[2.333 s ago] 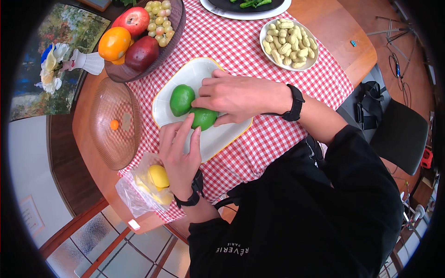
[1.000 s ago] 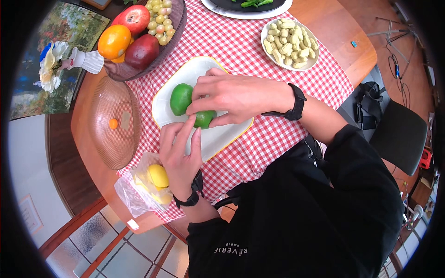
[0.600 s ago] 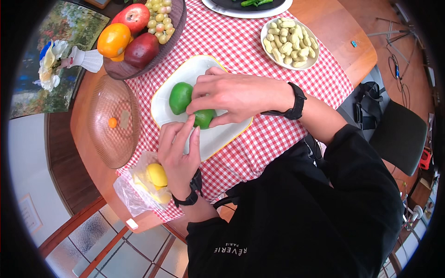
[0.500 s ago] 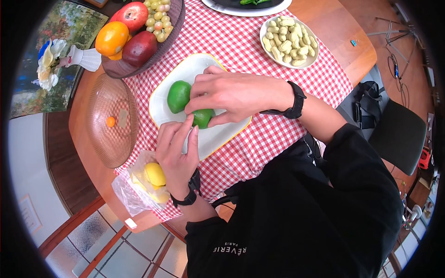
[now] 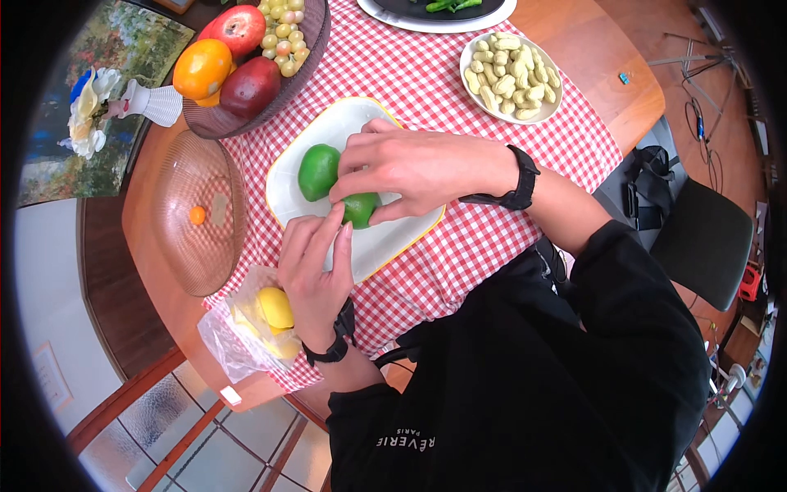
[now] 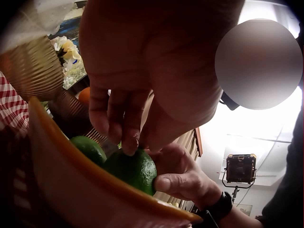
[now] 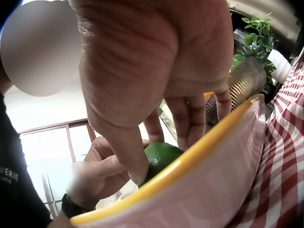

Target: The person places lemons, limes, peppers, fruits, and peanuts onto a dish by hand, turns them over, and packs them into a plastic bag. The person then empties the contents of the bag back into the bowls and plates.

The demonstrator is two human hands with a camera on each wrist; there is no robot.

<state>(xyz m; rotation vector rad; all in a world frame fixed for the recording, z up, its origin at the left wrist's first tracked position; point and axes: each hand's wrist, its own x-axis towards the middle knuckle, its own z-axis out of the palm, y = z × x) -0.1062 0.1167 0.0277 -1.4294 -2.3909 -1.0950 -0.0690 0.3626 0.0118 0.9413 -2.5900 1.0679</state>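
Observation:
Two green limes lie in a white rectangular dish [image 5: 385, 239] with a yellow rim. The near lime [image 5: 359, 211] is gripped by my right hand [image 5: 402, 168], with the thumb on one side and the fingers over the other. My left hand [image 5: 313, 262] pinches at the near end of this same lime, index fingertip and thumb close together on its skin. In the left wrist view the left fingertips press on top of the lime [image 6: 132, 170]. Its upper side is partly hidden under the right fingers. The other lime [image 5: 318, 172] rests untouched beside it.
A clear plastic bag with a yellow lemon [image 5: 275, 308] lies beside my left wrist. Around the dish stand a ribbed bowl [image 5: 184, 246] with a small orange ball, a dark fruit bowl [image 5: 307, 74], a bowl of peanuts [image 5: 512, 78] and a black plate [image 5: 410, 10].
My right fingers have shifted slightly left over the near lime since the earliest frame, covering more of it. Both hands have otherwise stayed in place, and the limes lie as before.

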